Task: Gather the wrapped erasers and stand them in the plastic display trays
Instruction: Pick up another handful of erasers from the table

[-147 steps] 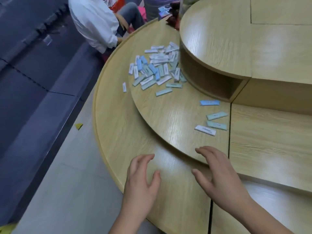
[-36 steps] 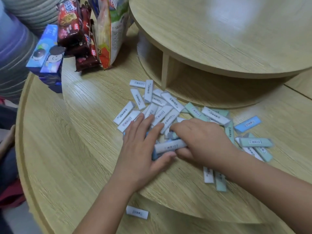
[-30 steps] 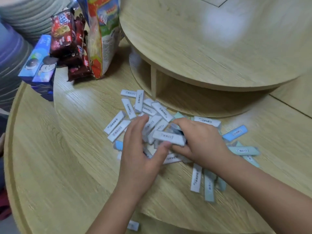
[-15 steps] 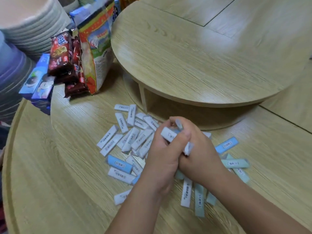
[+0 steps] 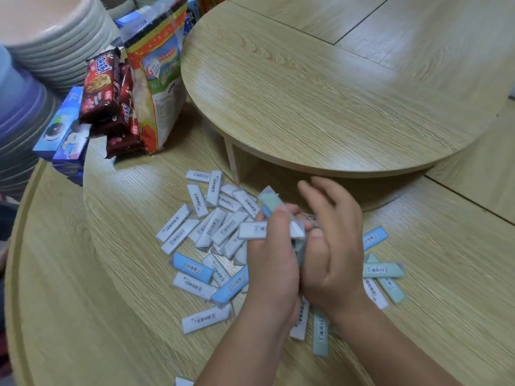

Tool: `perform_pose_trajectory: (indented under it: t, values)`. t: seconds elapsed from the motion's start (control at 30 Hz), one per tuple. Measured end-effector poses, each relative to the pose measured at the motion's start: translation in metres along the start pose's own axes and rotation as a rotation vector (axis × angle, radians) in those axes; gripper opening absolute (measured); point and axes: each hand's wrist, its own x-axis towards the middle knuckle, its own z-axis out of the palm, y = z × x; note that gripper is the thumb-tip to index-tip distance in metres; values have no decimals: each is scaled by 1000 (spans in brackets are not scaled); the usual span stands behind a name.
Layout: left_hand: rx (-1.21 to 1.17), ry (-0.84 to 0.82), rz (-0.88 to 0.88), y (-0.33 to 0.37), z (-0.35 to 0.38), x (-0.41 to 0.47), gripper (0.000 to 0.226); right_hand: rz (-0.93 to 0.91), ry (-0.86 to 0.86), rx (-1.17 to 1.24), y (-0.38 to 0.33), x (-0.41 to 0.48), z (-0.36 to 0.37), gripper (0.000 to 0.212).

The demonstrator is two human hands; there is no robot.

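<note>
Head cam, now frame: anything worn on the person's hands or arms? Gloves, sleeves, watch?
Nothing worn. The left hand and right hand are bare: no gloves, rings or watch visible. Both forearms are uncovered down to the frame edge, with no sleeve in view.

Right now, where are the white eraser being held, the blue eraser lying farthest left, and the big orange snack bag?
White eraser [image 5: 255,230]: head view, on its barcode label.
Blue eraser [image 5: 192,268]: head view, middle of its wrapper.
Snack bag [image 5: 156,79]: head view, on its printed front.
</note>
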Motion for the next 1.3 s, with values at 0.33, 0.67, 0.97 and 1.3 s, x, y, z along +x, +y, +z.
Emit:
perform_pose_trajectory:
  t: [0.33, 0.67, 0.97, 1.3]
  values:
    - [415, 11, 229, -10, -19, 12, 13, 28, -175, -47, 22, -16, -20, 32]
    - [606, -43, 186, 9, -71, 22, 9, -629, -832, -438, 67, -56, -81, 78]
    - [616, -83, 115, 7, -82, 1, 15, -825, -912, -321, 67, -32, -36, 47]
    - [683, -56, 240, -13, -88, -12, 59, -504, -418, -226, 62, -43, -34, 42]
